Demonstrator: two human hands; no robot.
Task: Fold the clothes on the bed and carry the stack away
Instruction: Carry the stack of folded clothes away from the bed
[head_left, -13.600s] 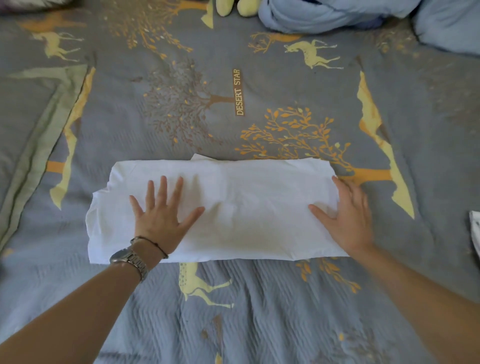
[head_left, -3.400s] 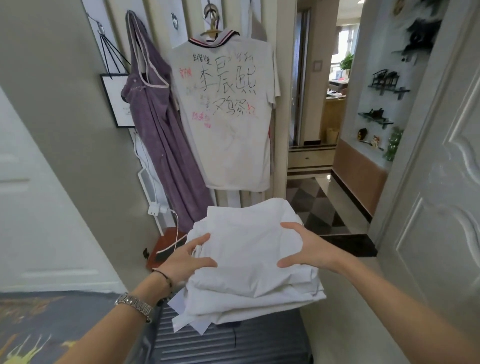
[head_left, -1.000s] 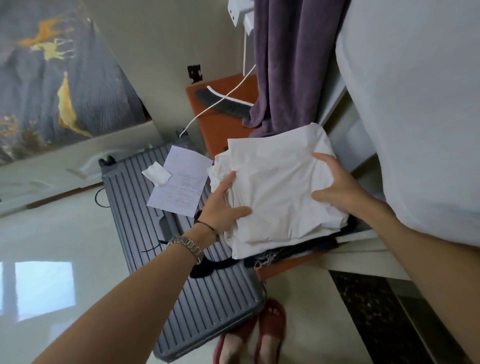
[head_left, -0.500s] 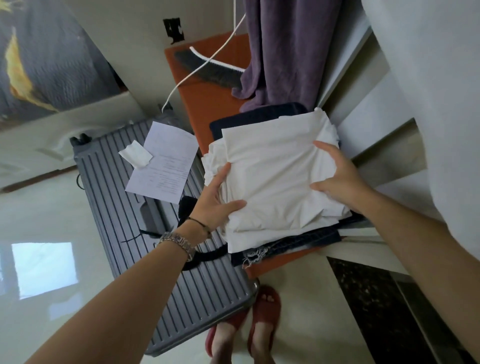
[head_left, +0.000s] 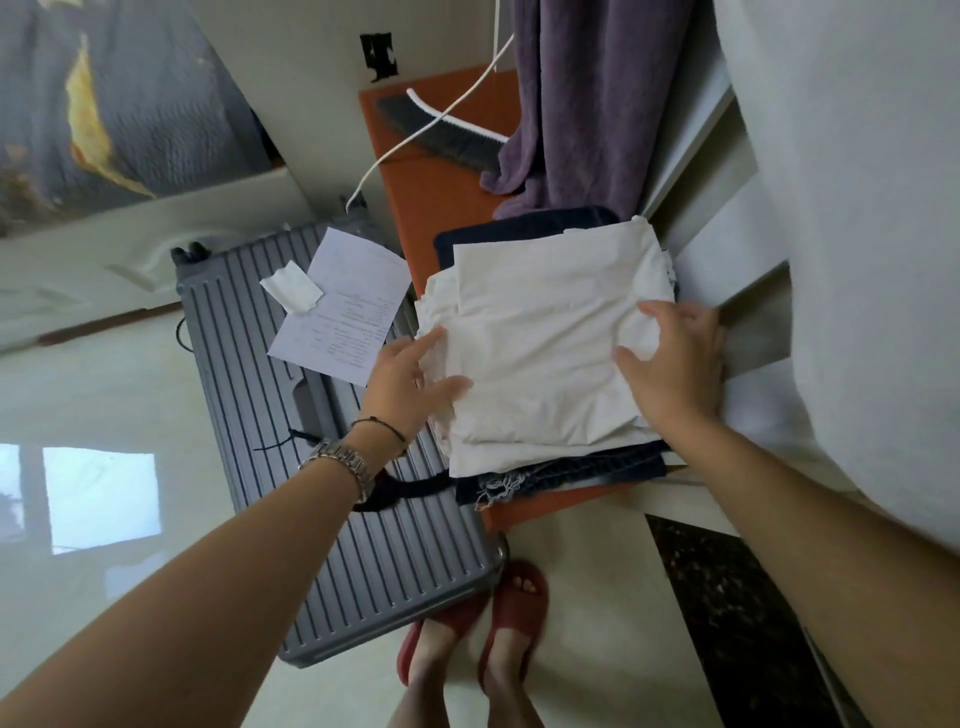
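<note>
Both hands have loosened on the stack of folded white cotton clothes (head_left: 545, 343) compared with half a second ago: then the thumbs hooked over its top and the fingers ran beneath, now the fingers lie spread on its surface. That stack now sits on a dark blue folded denim garment (head_left: 566, 470), itself on an orange wooden stool (head_left: 436, 187) beside the grey ribbed hard-shell suitcase (head_left: 311, 467).

My reading is that the carrying is done and the setting-down is nearly finished. The left hand (head_left: 408, 376) rests at the stack's left edge, fingers straight and apart, thumb on the top sheet. The right hand (head_left: 672, 358) lies on the right edge, fingers spread; the fingertips seem to press into the cloth, though whether they pinch a fold I cannot tell.

Next comes squaring the edges and lifting both hands straight off (the top layers look loose and could slide toward the suitcase).

Against the earlier frame, the stack also lies lower and flatter, with more denim showing below it. A white printed paper sheet (head_left: 345, 306) lies on the suitcase lid.
</note>
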